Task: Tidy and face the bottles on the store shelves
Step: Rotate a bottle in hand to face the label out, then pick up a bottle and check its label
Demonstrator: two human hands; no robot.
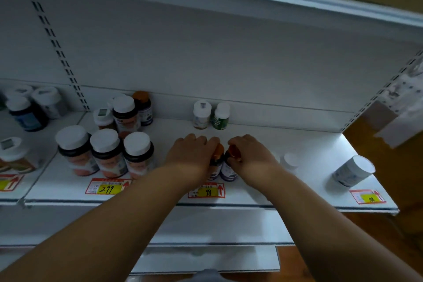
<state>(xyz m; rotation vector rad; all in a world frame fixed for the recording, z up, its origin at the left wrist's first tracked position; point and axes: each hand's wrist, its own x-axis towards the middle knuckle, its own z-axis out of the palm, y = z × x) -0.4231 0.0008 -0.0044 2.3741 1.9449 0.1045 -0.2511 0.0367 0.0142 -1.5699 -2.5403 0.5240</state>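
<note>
Two orange-capped bottles (217, 160) (230, 165), side by side behind the 98 tag (207, 191), are grasped by the left hand (192, 153) and right hand (250, 155).

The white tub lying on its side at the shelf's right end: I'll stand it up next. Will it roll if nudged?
Probably: the white tub is round and lies tilted near the shelf front edge. It looks rigid, likely easy to hold.

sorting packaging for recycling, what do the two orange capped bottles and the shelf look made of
Left orange-capped bottle: dark body, probably tinted plastic, possibly glass; the blur leaves it open. Its cap looks like smooth plastic with a slight sheen. Right orange-capped bottle: looks the same. Shelf: looks like white painted sheet metal, with a thin folded front edge.
</note>
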